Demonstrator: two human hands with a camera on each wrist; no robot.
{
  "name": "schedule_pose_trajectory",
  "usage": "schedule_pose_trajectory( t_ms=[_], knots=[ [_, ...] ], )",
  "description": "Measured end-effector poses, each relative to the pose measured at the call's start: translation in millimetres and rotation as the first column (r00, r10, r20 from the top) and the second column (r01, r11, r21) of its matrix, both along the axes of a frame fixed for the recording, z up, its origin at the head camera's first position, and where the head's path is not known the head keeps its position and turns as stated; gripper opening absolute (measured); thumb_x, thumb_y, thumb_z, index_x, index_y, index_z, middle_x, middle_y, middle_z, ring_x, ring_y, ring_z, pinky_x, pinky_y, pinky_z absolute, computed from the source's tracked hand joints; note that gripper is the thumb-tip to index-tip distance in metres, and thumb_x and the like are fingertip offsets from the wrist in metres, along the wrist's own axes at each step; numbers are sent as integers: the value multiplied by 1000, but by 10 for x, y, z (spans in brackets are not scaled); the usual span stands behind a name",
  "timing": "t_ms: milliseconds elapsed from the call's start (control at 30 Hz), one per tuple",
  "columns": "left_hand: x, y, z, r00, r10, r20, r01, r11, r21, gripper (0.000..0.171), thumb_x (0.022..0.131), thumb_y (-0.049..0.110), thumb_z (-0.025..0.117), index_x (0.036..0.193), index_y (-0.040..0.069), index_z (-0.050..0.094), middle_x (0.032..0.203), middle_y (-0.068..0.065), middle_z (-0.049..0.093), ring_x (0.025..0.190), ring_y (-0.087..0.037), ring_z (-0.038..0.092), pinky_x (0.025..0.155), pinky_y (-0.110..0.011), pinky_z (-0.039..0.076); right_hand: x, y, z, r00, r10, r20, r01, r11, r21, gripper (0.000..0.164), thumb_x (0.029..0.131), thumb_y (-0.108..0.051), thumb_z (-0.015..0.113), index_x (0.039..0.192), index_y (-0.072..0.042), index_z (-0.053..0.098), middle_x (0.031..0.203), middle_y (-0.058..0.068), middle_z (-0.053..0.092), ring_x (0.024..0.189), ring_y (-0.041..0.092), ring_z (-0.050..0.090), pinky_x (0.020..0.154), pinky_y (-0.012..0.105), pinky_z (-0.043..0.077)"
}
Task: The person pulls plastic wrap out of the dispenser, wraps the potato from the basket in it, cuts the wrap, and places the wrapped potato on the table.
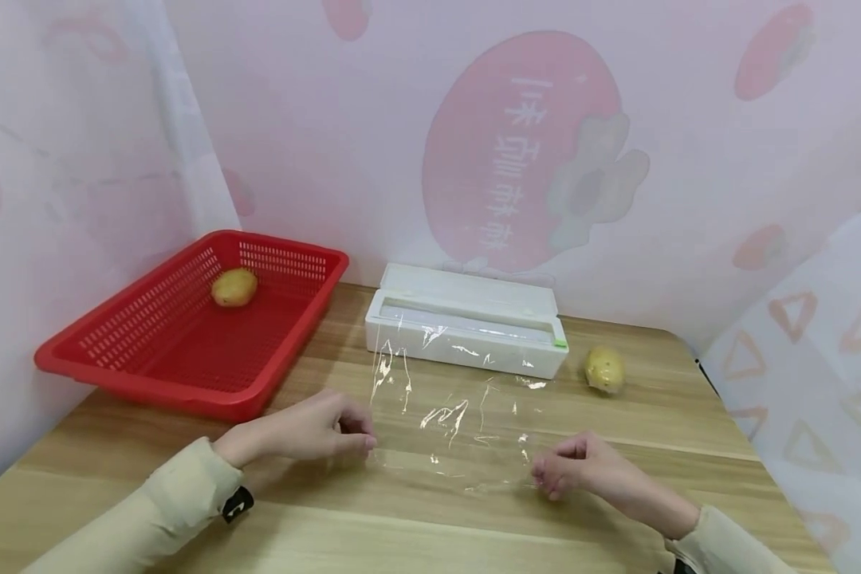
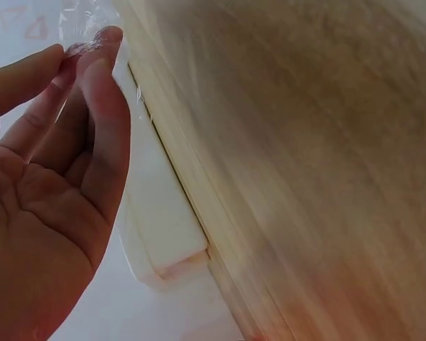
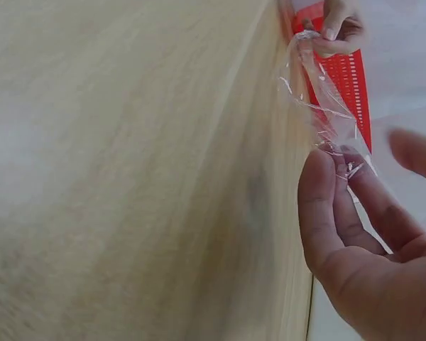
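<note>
A sheet of clear cling film (image 1: 445,414) stretches from the white cling film box (image 1: 466,355) toward me, wrinkled and glinting. At its near left corner my left hand (image 1: 323,428) pinches the film between thumb and fingertips, as the left wrist view also shows. My right hand (image 1: 595,470) holds the near right corner with curled fingers. In the right wrist view the bunched film lies at the fingertips (image 3: 318,170), while the thumb stands apart from them. The box lid (image 1: 469,287) is raised at the back, and a roll (image 1: 466,321) lies inside.
On the left stands a red plastic basket (image 1: 287,359) with slotted walls, holding one potato (image 1: 233,287). A second potato (image 1: 604,369), shiny with film around it, sits right of the box. Behind the wooden table (image 1: 344,526) hangs a pink-printed white curtain (image 1: 316,135).
</note>
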State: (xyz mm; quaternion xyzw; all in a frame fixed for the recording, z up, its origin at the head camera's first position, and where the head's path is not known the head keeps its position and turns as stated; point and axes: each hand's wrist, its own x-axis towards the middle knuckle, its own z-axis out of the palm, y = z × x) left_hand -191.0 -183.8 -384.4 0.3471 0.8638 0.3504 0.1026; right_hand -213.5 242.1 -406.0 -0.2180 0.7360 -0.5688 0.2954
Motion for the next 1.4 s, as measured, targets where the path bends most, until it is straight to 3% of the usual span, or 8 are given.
schedule_pose_trajectory(
  t_ms=[133, 300, 533, 767, 1000, 1267, 1400],
  knots=[
    [6, 23, -17, 999, 22, 44, -22, 1000, 0, 18, 98, 21, 63, 82, 17, 71, 71, 4, 66, 58, -9, 59, 55, -27, 51, 11, 5, -25, 998, -64, 9, 64, 998, -2, 28, 97, -14, 63, 97, 14, 68, 91, 24, 68, 76, 25, 67, 71, 36, 57],
    [21, 71, -60, 990, 58, 125, -57, 998, -8, 18, 97, 13, 64, 80, 13, 70, 67, 3, 67, 53, -12, 59, 49, -24, 49, 44, -13, -50, 994, -95, -57, 97, 995, 30, 19, 88, -5, 73, 95, 12, 70, 83, 23, 70, 69, 24, 69, 65, 36, 58],
    [11, 83, -76, 993, 76, 93, -76, 997, 0, 10, 88, 2, 72, 82, 11, 71, 68, 4, 67, 55, -11, 60, 47, -25, 49, 16, -55, -59, 987, -139, -76, 143, 988, 63, 16, 87, -4, 73, 92, 11, 71, 81, 22, 70, 68, 27, 70, 63, 36, 58],
    [10, 83, -115, 994, 96, 50, -96, 995, -5, 16, 77, 5, 83, 82, 11, 69, 70, 8, 66, 61, -7, 62, 53, -26, 52, -2, -36, -90, 980, -135, -148, 153, 981, 116, 22, 73, -2, 84, 89, 7, 71, 78, 17, 71, 65, 24, 69, 57, 34, 57],
    [19, 91, -103, 994, 106, 13, -106, 993, -42, 21, 72, 7, 86, 84, 12, 69, 69, 11, 64, 63, -5, 61, 57, -25, 51, -10, -18, -119, 970, -113, -214, 152, 973, 173, 26, 67, -2, 88, 86, 3, 71, 74, 10, 68, 57, 14, 59, 46, 23, 48],
    [20, 110, -61, 995, 99, 28, -97, 993, -61, 23, 71, 5, 86, 85, 10, 68, 69, 9, 63, 63, -6, 61, 55, -25, 51, -5, 5, -172, 967, -115, -228, 163, 965, 204, 14, 83, -18, 80, 85, -4, 76, 66, 9, 65, 51, 12, 52, 44, 22, 46],
    [7, 107, -66, 995, 92, 30, -90, 994, -60, 23, 71, 4, 86, 85, 10, 68, 69, 8, 63, 62, -6, 60, 54, -25, 51, -9, 8, -208, 962, -105, -251, 158, 967, 202, 13, 79, -15, 84, 84, -6, 78, 67, 7, 66, 49, 9, 49, 42, 19, 42]
  ],
)
